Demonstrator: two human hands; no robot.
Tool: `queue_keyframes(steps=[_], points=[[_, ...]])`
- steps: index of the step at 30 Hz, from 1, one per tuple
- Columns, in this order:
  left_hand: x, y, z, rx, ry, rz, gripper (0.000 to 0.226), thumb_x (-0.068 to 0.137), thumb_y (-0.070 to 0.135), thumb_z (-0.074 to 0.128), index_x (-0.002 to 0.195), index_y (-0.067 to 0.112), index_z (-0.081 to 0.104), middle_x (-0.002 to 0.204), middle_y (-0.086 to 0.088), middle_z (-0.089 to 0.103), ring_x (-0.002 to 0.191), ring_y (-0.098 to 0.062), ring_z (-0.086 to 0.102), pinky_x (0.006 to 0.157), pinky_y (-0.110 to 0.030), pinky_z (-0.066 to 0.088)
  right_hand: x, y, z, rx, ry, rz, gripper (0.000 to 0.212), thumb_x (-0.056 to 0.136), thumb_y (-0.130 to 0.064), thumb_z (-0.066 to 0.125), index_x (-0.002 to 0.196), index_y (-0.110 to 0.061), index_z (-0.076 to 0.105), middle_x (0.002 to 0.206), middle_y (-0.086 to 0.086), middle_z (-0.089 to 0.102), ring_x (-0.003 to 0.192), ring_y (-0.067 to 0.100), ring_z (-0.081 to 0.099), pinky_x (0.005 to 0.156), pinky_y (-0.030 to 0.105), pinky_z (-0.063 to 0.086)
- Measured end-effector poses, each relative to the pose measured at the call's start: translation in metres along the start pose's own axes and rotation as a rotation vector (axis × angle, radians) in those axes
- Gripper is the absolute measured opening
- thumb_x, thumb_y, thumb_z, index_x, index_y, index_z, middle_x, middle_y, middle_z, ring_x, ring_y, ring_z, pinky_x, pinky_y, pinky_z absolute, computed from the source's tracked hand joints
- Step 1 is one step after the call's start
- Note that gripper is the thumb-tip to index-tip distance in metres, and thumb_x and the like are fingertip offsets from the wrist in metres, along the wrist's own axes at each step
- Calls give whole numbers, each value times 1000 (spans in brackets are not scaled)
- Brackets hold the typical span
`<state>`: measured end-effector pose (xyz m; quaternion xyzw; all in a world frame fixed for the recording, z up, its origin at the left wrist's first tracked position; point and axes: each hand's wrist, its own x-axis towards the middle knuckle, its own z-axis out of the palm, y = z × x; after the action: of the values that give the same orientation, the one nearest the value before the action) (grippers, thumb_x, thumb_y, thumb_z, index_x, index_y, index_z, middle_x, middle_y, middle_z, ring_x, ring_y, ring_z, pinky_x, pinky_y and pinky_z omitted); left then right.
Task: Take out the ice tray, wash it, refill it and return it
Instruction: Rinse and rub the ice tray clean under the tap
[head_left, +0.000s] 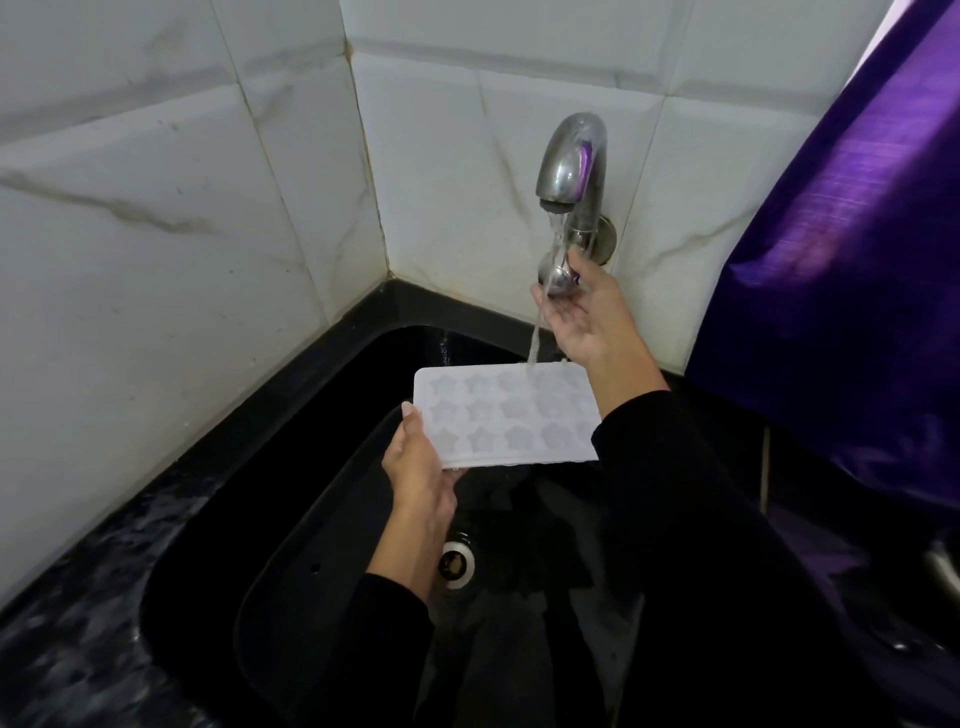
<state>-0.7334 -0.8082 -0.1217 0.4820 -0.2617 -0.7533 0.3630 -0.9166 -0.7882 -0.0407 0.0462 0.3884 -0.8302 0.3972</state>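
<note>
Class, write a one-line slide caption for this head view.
Left hand holds the ice tray under the running tap over a black sink; right hand at the tap handle.
</note>
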Motion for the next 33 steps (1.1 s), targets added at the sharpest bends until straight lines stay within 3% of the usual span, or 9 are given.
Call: queue_keyframes(steps=[3,7,10,12,14,16,19,23,33], points=[[-4,4,-3,17,-12,13,28,98,43,43,99,21,61,100,-7,71,91,-25,69,74,-45,58,-9,-2,-2,-184,17,-44,54,86,-24,72,129,2,53,110,17,64,94,23,66,76,30,60],[-13,9,-14,19,-10,12,31,98,43,43,110,19,59,101,-8,70,92,-26,68,73,-45,58,-31,2,-15,-621,244,-230,43,86,-29,72,108,7,63,83,12,62,84,24,62,90,34,56],[-24,12,-25,19,-6,8,32,98,42,44,112,18,58,99,-7,70,91,-26,68,68,-43,57,-60,4,-25,-847,283,-312,26,91,-30,64,79,-7,65,72,13,57,77,23,54,76,31,51],[-32,13,-33,17,-6,3,31,98,42,44,112,18,58,99,-8,70,92,-26,67,67,-43,56,-78,6,-35,-1019,293,-373,31,95,-30,57,97,-1,68,83,18,59,82,18,52,77,35,48],[-41,15,-42,20,0,-2,32,98,42,44,112,17,57,100,-8,70,91,-26,67,68,-43,56,-99,8,-48,-1158,329,-431,37,97,-33,53,112,-1,64,99,9,62,92,18,53,80,31,45],[-49,17,-52,20,0,0,33,98,42,43,112,16,58,98,-9,70,88,-26,68,67,-43,56,-118,13,-66,-1230,373,-436,42,98,-37,50,107,1,64,100,12,64,97,28,59,83,36,45],[-64,21,-67,11,-10,1,32,98,42,44,112,16,57,96,-8,70,86,-25,68,64,-41,56,-142,26,-93,-1221,436,-286,58,97,-47,46,106,7,64,101,20,66,96,32,61,76,37,44],[-81,21,-85,7,-28,-12,34,98,42,44,114,15,57,100,-10,70,89,-28,68,68,-44,57,-163,50,-120,-896,330,-46,55,97,-57,39,104,-11,67,102,11,71,95,25,67,88,38,53],[-115,13,-126,138,-165,-70,41,102,39,34,118,9,58,105,-13,70,94,-31,67,70,-45,55,-213,74,-143,-785,405,-157,35,104,-37,38,97,-13,62,94,6,68,92,24,66,80,34,51]])
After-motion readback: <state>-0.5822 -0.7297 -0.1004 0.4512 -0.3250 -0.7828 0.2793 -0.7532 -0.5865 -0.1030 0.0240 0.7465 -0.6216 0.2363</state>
